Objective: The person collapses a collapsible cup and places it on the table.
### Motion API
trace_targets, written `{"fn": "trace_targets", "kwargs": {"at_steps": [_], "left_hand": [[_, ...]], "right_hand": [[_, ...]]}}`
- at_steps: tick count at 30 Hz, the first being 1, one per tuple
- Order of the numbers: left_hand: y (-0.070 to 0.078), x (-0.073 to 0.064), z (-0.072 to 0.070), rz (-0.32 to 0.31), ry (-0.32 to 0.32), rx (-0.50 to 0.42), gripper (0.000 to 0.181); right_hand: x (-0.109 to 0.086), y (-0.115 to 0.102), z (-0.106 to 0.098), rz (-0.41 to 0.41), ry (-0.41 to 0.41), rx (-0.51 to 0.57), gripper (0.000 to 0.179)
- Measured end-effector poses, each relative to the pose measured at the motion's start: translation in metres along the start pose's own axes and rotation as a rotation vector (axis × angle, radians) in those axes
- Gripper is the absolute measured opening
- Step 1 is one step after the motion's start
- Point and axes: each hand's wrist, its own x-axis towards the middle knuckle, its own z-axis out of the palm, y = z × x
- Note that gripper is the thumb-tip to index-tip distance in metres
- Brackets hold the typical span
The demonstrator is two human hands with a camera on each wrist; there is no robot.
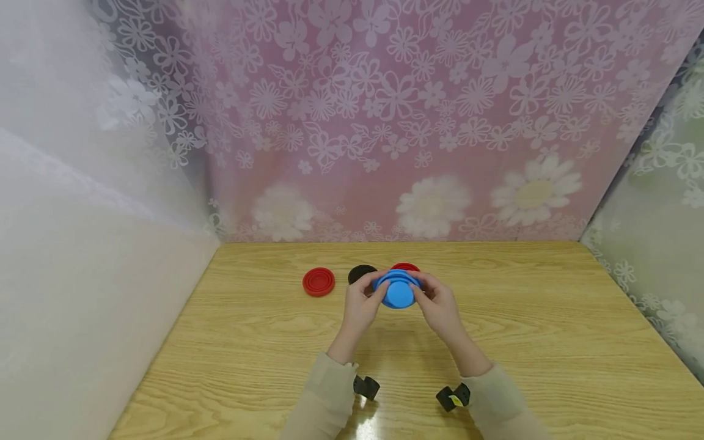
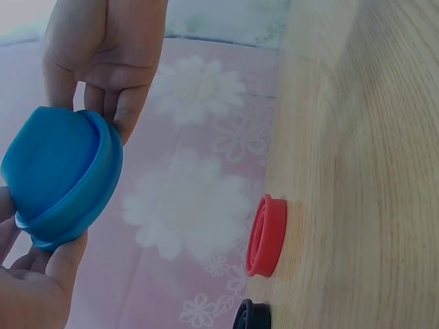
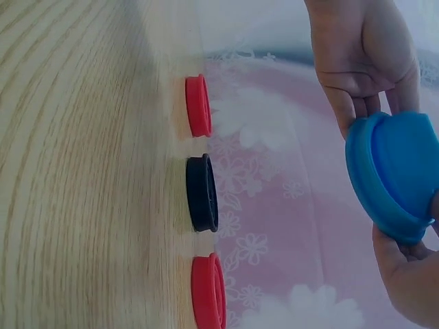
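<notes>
A blue collapsible silicone cup point(image 1: 399, 292), its folded rings partly pushed out, is held up above the table between both hands. My left hand point(image 1: 361, 307) grips its left side, thumb on the near face and fingers round the rim. On the opposite side my right hand point(image 1: 442, 307) holds it the same way. In the left wrist view the blue cup point(image 2: 65, 175) tilts, with its flat round base and stepped rim showing. The right wrist view also shows the blue cup point(image 3: 394, 175) pinched from both ends, well off the wood.
Behind the hands, a flattened red cup point(image 1: 318, 282), a black one point(image 1: 361, 274) and another red one point(image 1: 405, 267) lie in a row on the wooden table point(image 1: 247, 354). A pink floral curtain point(image 1: 352, 122) hangs along the back edge.
</notes>
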Motion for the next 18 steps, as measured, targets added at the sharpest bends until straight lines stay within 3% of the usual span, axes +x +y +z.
{"fn": "trace_targets", "kwargs": {"at_steps": [9,18], "left_hand": [[-0.0016,0.0007,-0.0036,-0.058,-0.112,-0.187,0.031],[-0.0019,0.0007,0.0005,-0.045,-0.057,-0.121,0.030]], "right_hand": [[0.0037,0.0004,-0.0001,0.052,0.056,-0.013,0.024],[0.0033,0.0020,0.0016,0.041,0.057,0.000,0.024]]}}
